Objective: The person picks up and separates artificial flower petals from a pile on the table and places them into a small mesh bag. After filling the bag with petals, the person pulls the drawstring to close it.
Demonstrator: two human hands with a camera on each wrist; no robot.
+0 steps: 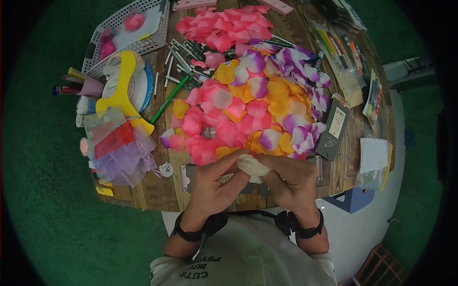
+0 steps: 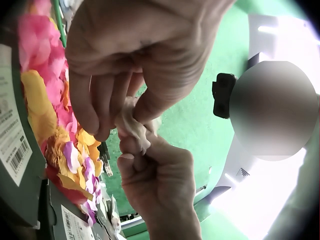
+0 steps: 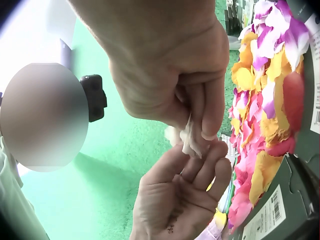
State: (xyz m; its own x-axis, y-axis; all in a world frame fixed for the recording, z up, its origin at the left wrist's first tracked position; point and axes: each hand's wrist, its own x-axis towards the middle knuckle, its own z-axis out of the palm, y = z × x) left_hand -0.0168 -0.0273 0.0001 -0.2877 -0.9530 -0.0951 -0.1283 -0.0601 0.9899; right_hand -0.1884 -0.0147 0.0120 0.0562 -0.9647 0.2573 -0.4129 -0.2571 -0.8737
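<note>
Close to my body, over the table's near edge, both hands hold a small, soft, cream-white bunch (image 1: pixel 253 167) with thin folds; what it is made of I cannot tell. My left hand (image 1: pixel 210 187) pinches it between thumb and fingers from the left. From the other side my right hand (image 1: pixel 292 183) pinches it too, the fingertips of the two hands nearly meeting. In the left wrist view the folds of the bunch (image 2: pixel 132 125) stick out between the fingers. A heap of pink petals (image 1: pixel 224 128) lies just beyond the hands, mixed with orange petals (image 1: pixel 281 97) and purple-white petals (image 1: pixel 305 66).
More pink petals (image 1: pixel 224 26) are piled at the back. A white basket (image 1: pixel 90 55), a yellow plastic piece (image 1: pixel 125 86) and sheer purple bags (image 1: pixel 126 155) sit on the left. Dark boxes (image 1: pixel 332 128) and bagged pens (image 1: pixel 341 52) are on the right.
</note>
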